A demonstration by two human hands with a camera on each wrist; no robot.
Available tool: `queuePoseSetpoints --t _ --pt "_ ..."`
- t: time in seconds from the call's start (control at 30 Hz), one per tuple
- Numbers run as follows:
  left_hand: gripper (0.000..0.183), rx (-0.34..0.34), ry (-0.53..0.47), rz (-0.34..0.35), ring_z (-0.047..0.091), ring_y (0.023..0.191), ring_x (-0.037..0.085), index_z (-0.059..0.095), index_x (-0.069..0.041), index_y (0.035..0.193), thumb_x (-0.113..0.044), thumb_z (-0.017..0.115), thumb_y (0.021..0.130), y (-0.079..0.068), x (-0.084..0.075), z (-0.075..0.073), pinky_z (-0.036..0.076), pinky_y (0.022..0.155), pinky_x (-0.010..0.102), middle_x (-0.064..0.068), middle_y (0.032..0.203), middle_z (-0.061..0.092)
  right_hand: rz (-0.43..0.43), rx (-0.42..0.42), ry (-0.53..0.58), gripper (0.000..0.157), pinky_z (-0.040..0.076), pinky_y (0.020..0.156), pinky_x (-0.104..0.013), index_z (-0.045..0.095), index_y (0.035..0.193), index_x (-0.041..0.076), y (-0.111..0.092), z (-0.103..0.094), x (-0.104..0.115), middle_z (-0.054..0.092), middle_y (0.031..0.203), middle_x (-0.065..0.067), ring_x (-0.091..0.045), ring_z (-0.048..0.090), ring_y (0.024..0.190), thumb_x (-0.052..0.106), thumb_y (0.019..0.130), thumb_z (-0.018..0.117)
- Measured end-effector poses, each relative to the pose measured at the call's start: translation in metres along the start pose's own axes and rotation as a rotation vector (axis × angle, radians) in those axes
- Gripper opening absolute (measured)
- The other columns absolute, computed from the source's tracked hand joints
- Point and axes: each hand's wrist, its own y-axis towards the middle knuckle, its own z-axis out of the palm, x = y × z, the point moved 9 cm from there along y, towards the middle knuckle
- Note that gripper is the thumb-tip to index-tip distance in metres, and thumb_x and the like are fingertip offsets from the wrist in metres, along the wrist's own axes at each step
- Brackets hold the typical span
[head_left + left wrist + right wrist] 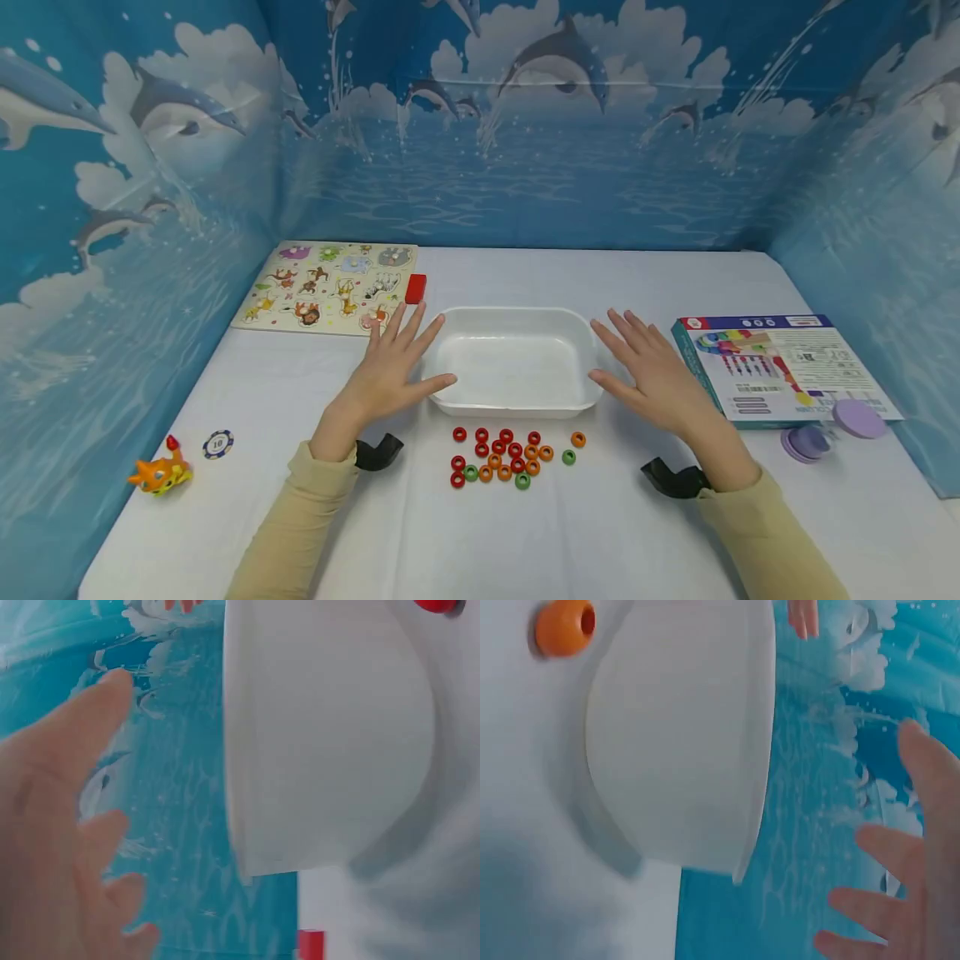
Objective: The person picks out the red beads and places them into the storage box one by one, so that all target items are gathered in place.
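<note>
A white rectangular tray [517, 412] stands mid-table with nothing in it. My left hand [390, 367], fingers spread, hovers at its left side. On the opposite side my right hand [652, 375] is held the same way, fingers straight and apart. Neither hand holds anything. In front of the tray lie several small rings: red rings [498, 447], orange rings [504, 473] and green rings [569, 457]. The left wrist view shows the tray wall [322, 750] beside my spread fingers. One orange ring [562, 628] appears near the tray in the right wrist view.
An animal puzzle board [360, 283] and a red block [416, 289] lie at the back left. A toy figure [161, 471] and a poker chip [218, 444] sit at left. On the right are a game box [787, 367] and purple-lidded containers [810, 442].
</note>
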Motion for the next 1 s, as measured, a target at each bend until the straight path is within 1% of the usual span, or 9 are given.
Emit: queuePoseSetpoints --t 0.1,0.2,0.27,0.37,0.43,0.5,0.63,0.77,1.0 --pt "0.077 -0.039 -0.212 -0.013 -0.011 0.133 0.017 0.012 -0.032 0.142 -0.059 0.05 0.081 -0.001 0.006 0.001 0.004 0.104 0.057 -0.006 0.148 -0.006 0.024 -0.1 0.109 0.064 0.031 0.096 -0.054 0.032 0.139 0.02 -0.006 -0.008 0.009 0.037 0.137 -0.009 -0.03 0.034 0.123 0.042 0.084 0.057" --pt "0.071 -0.099 -0.462 -0.066 -0.002 0.134 0.013 0.022 -0.03 0.141 -0.046 0.059 0.082 -0.007 0.017 0.007 0.012 0.103 0.057 -0.009 0.148 -0.001 0.018 -0.205 0.261 0.051 0.047 0.081 -0.042 0.047 0.128 0.015 -0.015 -0.011 0.021 0.053 0.12 -0.004 -0.021 0.05 0.105 0.03 0.082 0.063" --pt "0.063 -0.152 -0.646 -0.103 0.004 0.134 0.016 0.033 -0.02 0.139 -0.032 0.062 0.084 -0.014 0.018 0.006 0.016 0.103 0.055 -0.005 0.148 0.006 0.0 -0.249 0.396 0.037 0.05 0.073 -0.03 0.056 0.116 0.012 -0.02 -0.013 0.032 0.06 0.107 -0.002 -0.013 0.054 0.093 0.019 0.081 0.066" --pt "0.049 -0.239 -0.935 -0.098 0.014 0.133 0.025 0.042 0.002 0.129 -0.005 0.06 0.084 -0.022 0.016 0.003 0.019 0.103 0.053 0.011 0.145 0.019 -0.029 -0.262 0.627 0.021 0.049 0.066 -0.02 0.061 0.097 0.006 -0.026 -0.012 0.051 0.063 0.089 -0.002 -0.009 0.057 0.079 0.0 0.077 0.066" --pt "0.043 -0.268 -1.082 -0.092 0.02 0.13 0.032 0.041 0.014 0.122 0.009 0.056 0.082 -0.024 0.015 0.003 0.023 0.103 0.048 0.021 0.141 0.025 -0.046 -0.244 0.761 0.02 0.05 0.065 -0.02 0.061 0.089 0.002 -0.029 -0.009 0.062 0.064 0.082 -0.005 -0.01 0.058 0.073 -0.009 0.074 0.065" --pt "0.039 -0.282 -1.187 -0.085 0.025 0.128 0.035 0.038 0.019 0.119 0.013 0.052 0.082 -0.024 0.02 0.012 0.027 0.102 0.045 0.026 0.138 0.028 -0.068 -0.213 0.825 0.019 0.051 0.064 -0.022 0.061 0.086 -0.001 -0.031 -0.001 0.07 0.064 0.08 -0.008 -0.013 0.06 0.071 -0.013 0.072 0.065" --pt "0.036 -0.249 -1.317 -0.143 0.031 0.126 0.03 0.04 0.015 0.119 0.01 0.05 0.085 -0.023 0.036 0.037 0.033 0.1 0.034 0.022 0.136 0.033 -0.111 -0.144 0.836 0.019 0.052 0.06 -0.027 0.064 0.088 -0.002 -0.033 0.018 0.082 0.066 0.083 -0.011 -0.014 0.06 0.069 -0.011 0.072 0.067" --pt "0.036 -0.189 -1.365 -0.22 0.036 0.125 0.022 0.045 0.008 0.119 0.0 0.055 0.085 -0.022 0.048 0.059 0.036 0.097 0.029 0.011 0.137 0.037 -0.1 -0.114 0.802 0.02 0.049 0.06 -0.028 0.066 0.093 0.0 -0.035 0.039 0.079 0.067 0.09 -0.01 -0.012 0.059 0.074 -0.004 0.074 0.069" --pt "0.041 -0.145 -1.405 -0.266 0.037 0.123 0.022 0.046 0.003 0.121 -0.007 0.06 0.083 -0.021 0.052 0.071 0.039 0.095 0.031 0.008 0.136 0.039 -0.074 -0.089 0.725 0.02 0.046 0.08 -0.018 0.068 0.098 0.01 -0.035 0.075 0.059 0.066 0.098 0.003 -0.008 0.059 0.095 0.01 0.078 0.069"
